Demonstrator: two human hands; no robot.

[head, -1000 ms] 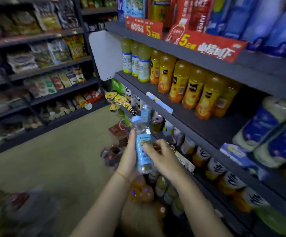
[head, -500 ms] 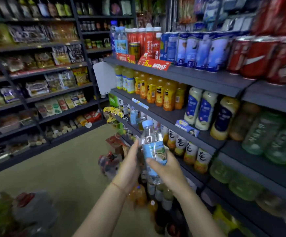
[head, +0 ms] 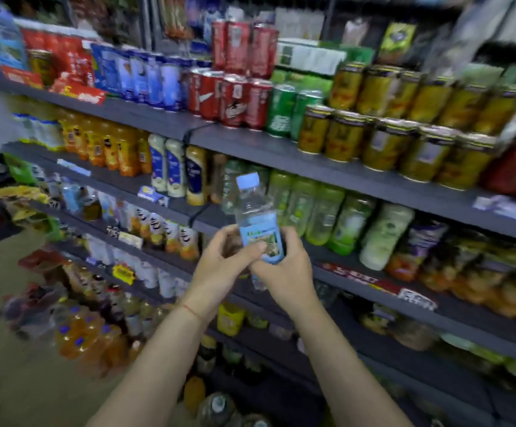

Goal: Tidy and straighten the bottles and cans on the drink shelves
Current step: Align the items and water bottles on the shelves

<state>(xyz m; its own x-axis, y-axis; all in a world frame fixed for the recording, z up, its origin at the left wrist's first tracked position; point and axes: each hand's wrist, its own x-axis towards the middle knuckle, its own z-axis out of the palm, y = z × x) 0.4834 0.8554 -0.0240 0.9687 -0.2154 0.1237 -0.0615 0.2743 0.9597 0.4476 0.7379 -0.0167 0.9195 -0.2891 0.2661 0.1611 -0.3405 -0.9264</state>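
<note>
A clear water bottle (head: 255,215) with a light blue cap and a blue label stands upright in the air in front of the drink shelves. Both hands hold it at the label. My left hand (head: 219,266) grips it from the left, thumb across the front. My right hand (head: 284,268) wraps it from the right and below. Behind the bottle stands a row of green-labelled bottles (head: 321,215) on a grey shelf (head: 337,260). The picture is blurred by motion.
The top shelf (head: 250,143) carries blue cans (head: 146,78), red cola cans (head: 232,97), green cans (head: 281,112) and yellow cans (head: 404,140). Orange juice bottles (head: 109,146) fill the left of the shelf below. More bottles (head: 90,337) crowd the floor and lowest shelves at left.
The view has swung right and up along the shelves. The bottle has risen with both hands still on it, now in front of the green-labelled bottles.
</note>
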